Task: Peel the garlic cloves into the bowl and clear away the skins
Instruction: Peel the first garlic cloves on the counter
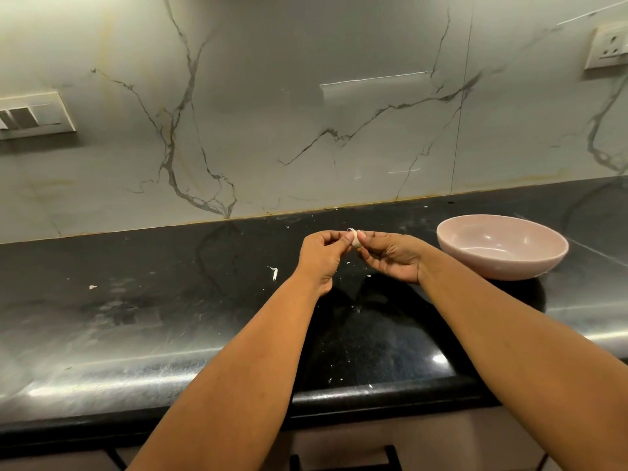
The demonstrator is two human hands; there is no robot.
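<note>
A small pale garlic clove (355,240) is held above the black countertop (170,317), pinched between both hands. My left hand (321,258) grips it from the left with thumb and fingertips. My right hand (394,254) pinches it from the right. A thin bit of skin sticks up from the clove's top. To the right stands a pink bowl (502,246); the part of its inside that I see holds nothing. A strip of garlic skin (274,272) lies on the counter left of my hands, and a smaller skin flake (92,287) lies far left.
Tiny white skin crumbs dot the counter near its front edge (350,379). A marble backsplash rises behind, with a switch plate (34,115) at left and a wall socket (608,45) at upper right. Cabinet fronts with a dark handle (343,458) show below the counter.
</note>
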